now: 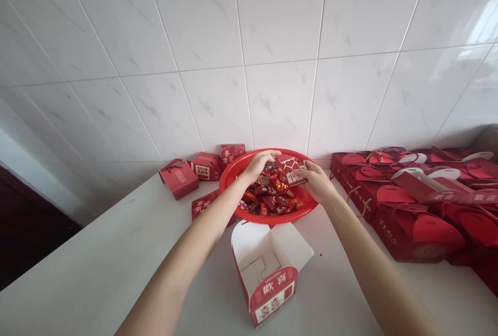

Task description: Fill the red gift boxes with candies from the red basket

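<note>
A round red plastic basket stands near the wall, filled with red-wrapped candies. My left hand reaches over its back left part, fingers bent together over the candies; whatever they hold is hidden. At the basket's right side, my right hand grips a red and white packet between thumb and fingers. In front of the basket, an open red box with a white inside stands with its flaps up, and nothing shows inside it.
Several small red boxes sit left of the basket, by the wall. Many larger red gift boxes with cord handles crowd the right side. White tiles rise behind the white table. A tiny dark red speck lies right of the open box.
</note>
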Motion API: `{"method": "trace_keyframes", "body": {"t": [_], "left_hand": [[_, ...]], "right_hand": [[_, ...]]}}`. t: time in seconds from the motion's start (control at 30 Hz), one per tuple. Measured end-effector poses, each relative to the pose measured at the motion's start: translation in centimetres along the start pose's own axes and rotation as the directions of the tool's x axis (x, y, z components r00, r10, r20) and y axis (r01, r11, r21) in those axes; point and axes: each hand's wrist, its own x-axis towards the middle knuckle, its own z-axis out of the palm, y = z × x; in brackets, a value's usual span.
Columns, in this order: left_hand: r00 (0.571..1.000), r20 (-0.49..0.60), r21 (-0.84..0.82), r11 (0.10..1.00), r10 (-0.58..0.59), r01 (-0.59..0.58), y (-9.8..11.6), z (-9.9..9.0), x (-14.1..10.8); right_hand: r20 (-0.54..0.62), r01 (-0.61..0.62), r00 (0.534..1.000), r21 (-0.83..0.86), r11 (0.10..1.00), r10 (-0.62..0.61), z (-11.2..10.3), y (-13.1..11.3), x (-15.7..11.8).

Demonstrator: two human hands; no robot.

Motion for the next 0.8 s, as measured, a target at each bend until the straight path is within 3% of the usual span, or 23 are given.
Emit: {"method": "trace_keyframes", "body": {"t": [0.27, 0.67, 0.8], "left_hand": [[0.999, 0.005, -0.003, 0.999, -0.036, 0.037, 0.0, 0.1, -0.6], [0.998, 0.052, -0.152, 0.988, -0.021, 0.028, 0.4, 0.3, -0.9], [0.993, 0.114, -0.127, 0.992, -0.001, 0.016, 0.5, 0.4, -1.0]], "right_hand": [[-0.02, 0.014, 1.0, -0.043, 0.999, -0.015, 0.0, -0.1, -0.1], [-0.121, 0.024, 0.992, -0.008, 1.0, -0.025, 0.0, 0.3, 0.3], [-0.079, 0.005, 0.997, 0.001, 1.0, -0.005, -0.2, 0.3, 0.4]]}}
